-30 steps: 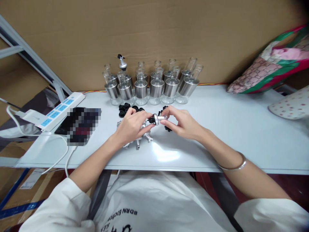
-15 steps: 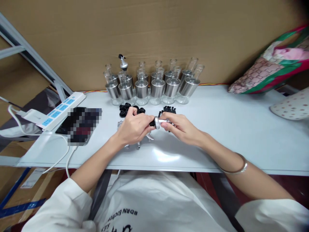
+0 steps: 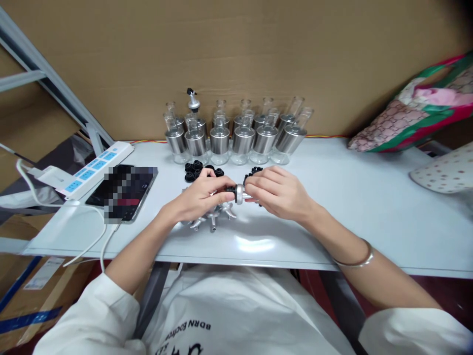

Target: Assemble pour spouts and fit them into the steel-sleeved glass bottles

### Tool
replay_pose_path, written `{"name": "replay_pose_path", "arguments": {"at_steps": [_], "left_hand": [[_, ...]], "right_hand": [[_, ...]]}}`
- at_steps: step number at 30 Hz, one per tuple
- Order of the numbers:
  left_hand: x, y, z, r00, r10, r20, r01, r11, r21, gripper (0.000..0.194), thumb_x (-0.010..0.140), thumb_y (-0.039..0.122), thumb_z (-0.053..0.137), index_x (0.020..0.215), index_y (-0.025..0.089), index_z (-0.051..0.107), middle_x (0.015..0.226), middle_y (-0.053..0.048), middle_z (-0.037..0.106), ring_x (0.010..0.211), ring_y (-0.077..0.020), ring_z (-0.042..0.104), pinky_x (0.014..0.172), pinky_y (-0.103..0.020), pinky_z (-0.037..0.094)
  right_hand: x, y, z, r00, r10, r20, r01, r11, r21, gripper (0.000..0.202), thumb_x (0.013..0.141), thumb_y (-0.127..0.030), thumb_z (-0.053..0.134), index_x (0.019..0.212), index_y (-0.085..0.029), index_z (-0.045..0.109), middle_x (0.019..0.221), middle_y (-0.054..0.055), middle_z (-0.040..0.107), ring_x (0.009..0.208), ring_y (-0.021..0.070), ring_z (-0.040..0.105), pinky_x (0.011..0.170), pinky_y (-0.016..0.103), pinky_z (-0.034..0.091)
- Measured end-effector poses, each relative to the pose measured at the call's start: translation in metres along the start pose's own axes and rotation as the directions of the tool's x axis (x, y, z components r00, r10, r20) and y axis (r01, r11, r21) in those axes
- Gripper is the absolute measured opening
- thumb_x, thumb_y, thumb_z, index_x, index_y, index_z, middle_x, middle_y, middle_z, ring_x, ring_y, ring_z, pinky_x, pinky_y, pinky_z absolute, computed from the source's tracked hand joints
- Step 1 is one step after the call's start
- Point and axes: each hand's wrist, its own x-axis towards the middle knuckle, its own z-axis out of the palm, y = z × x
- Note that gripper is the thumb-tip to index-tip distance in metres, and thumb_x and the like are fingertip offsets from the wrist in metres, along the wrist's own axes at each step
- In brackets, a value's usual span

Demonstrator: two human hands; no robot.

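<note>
Between my two hands is a bottle pourer (image 3: pixel 239 194) with a silver collar and a black stopper end, held level above the table. My left hand (image 3: pixel 203 196) pinches the black stopper end. The fingers of my right hand (image 3: pixel 279 191) close round the silver spout and hide most of it. Several silver pourer spouts (image 3: pixel 213 220) lie on the table under and in front of my left hand. Black ribbed stoppers (image 3: pixel 193 170) are grouped just behind it. Small black caps (image 3: pixel 254 171) lie behind my right hand, partly covered.
Two rows of glass bottles with steel sleeves (image 3: pixel 244 140) stand at the back; one back bottle carries a fitted pourer (image 3: pixel 192 101). To the left are a phone (image 3: pixel 146 185) with cables and a power strip (image 3: pixel 98 167). A patterned bag (image 3: pixel 399 118) sits at the right.
My right hand has turned over on the spout, so its back now faces up. My left hand has kept its pinch on the stopper, its fingers slightly shifted. The view has tilted a little.
</note>
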Motion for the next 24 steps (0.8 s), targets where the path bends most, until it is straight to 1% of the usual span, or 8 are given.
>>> {"name": "replay_pose_path", "arguments": {"at_steps": [2,4,9,11,13,15,19,24], "left_hand": [[0.000,0.003,-0.003,0.998,-0.047,0.037,0.049,0.996,-0.072,0.050,0.090,0.059,0.034,0.096,0.019,0.064,0.073,-0.002,0.061,0.077,-0.0173,0.045,0.070,-0.029,0.037],[0.000,0.005,-0.004,0.996,-0.064,0.064,0.073,0.988,-0.139,0.049,0.090,0.059,0.036,0.092,0.019,0.065,0.071,-0.002,0.059,0.075,-0.0169,0.045,0.068,-0.028,0.038],[0.002,0.009,-0.002,0.988,-0.047,0.147,0.090,0.949,-0.302,0.046,0.090,0.056,0.037,0.085,0.017,0.060,0.061,0.001,0.049,0.061,-0.0131,0.045,0.059,-0.025,0.038],[0.003,0.009,-0.001,0.991,-0.029,0.130,0.065,0.957,-0.282,0.046,0.091,0.056,0.036,0.087,0.017,0.060,0.064,0.001,0.051,0.060,-0.0122,0.045,0.059,-0.025,0.038],[0.004,0.009,0.000,0.996,-0.015,0.091,0.035,0.974,-0.223,0.045,0.091,0.055,0.036,0.092,0.017,0.060,0.069,0.000,0.055,0.064,-0.0126,0.049,0.062,-0.025,0.039],[0.004,0.009,0.000,0.998,-0.009,0.056,0.019,0.984,-0.177,0.045,0.092,0.054,0.035,0.094,0.017,0.060,0.073,0.000,0.057,0.067,-0.0130,0.051,0.065,-0.025,0.040],[0.004,0.008,0.001,1.000,-0.011,0.011,0.012,0.993,-0.120,0.043,0.094,0.051,0.033,0.095,0.016,0.059,0.077,-0.001,0.060,0.070,-0.0135,0.052,0.068,-0.026,0.039],[0.003,0.006,0.003,1.000,-0.003,-0.007,0.002,0.994,-0.105,0.038,0.094,0.047,0.035,0.093,0.016,0.058,0.076,-0.001,0.061,0.070,-0.0133,0.053,0.069,-0.026,0.039]], "right_hand": [[0.001,0.000,-0.003,0.997,-0.062,-0.041,0.059,0.997,-0.058,0.010,0.092,-0.022,0.050,0.090,-0.020,0.060,0.087,0.004,0.070,0.079,0.0165,0.059,0.067,0.030,0.041],[0.003,-0.001,-0.007,0.991,-0.113,-0.078,0.104,0.989,-0.108,0.009,0.091,-0.019,0.052,0.087,-0.020,0.060,0.088,0.004,0.071,0.080,0.0165,0.060,0.070,0.032,0.043],[-0.001,0.001,-0.012,0.964,-0.223,-0.149,0.184,0.954,-0.238,0.017,0.085,-0.009,0.055,0.079,-0.024,0.060,0.085,0.000,0.072,0.076,0.0153,0.061,0.071,0.033,0.045],[-0.005,0.003,-0.011,0.975,-0.183,-0.127,0.150,0.962,-0.230,0.016,0.087,-0.014,0.053,0.081,-0.027,0.061,0.085,-0.001,0.072,0.076,0.0156,0.062,0.071,0.034,0.044],[-0.008,0.005,-0.008,0.995,-0.072,-0.067,0.058,0.980,-0.189,0.016,0.091,-0.023,0.049,0.083,-0.029,0.061,0.083,-0.002,0.071,0.076,0.0166,0.062,0.071,0.036,0.043],[-0.009,0.006,-0.007,1.000,0.006,-0.030,-0.011,0.988,-0.156,0.017,0.093,-0.030,0.046,0.083,-0.028,0.060,0.078,-0.001,0.070,0.074,0.0176,0.061,0.072,0.038,0.040],[-0.004,0.005,-0.008,0.996,0.007,-0.088,-0.015,0.996,-0.092,0.022,0.093,-0.033,0.045,0.079,-0.024,0.059,0.065,0.000,0.065,0.068,0.0171,0.057,0.075,0.037,0.037],[-0.001,0.004,-0.006,0.993,0.099,-0.066,-0.095,0.994,0.059,0.029,0.094,-0.036,0.040,0.075,-0.022,0.057,0.062,0.001,0.061,0.059,0.0160,0.049,0.073,0.037,0.035]]}}
